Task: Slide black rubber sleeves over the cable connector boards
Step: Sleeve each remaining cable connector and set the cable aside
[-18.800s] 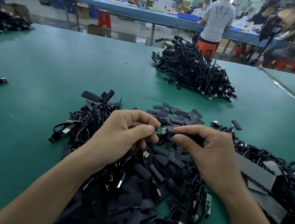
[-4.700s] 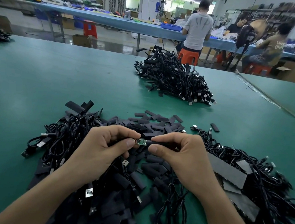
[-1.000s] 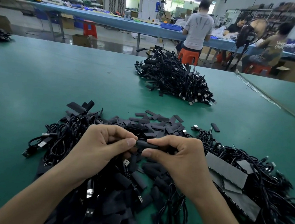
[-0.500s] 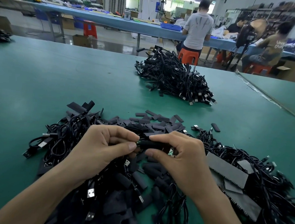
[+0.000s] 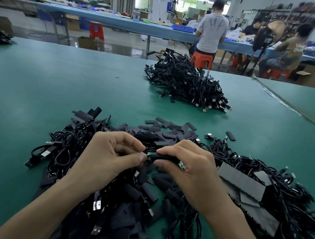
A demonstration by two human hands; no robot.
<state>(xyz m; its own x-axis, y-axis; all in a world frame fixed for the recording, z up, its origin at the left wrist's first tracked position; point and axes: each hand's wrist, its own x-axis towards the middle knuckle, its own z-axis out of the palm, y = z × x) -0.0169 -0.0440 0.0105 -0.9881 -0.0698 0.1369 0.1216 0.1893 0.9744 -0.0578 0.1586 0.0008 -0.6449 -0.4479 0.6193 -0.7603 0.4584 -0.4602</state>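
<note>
Left hand (image 5: 106,158) pinching, right hand (image 5: 192,169) pinching

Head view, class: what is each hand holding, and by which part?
Right-hand grip: the black rubber sleeve, pinched round its middle. Left-hand grip: the green board tip poking from the sleeve's left end.

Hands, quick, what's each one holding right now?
Left hand: closed, pinching the connector board end.
Right hand: closed, gripping the black sleeve.
</note>
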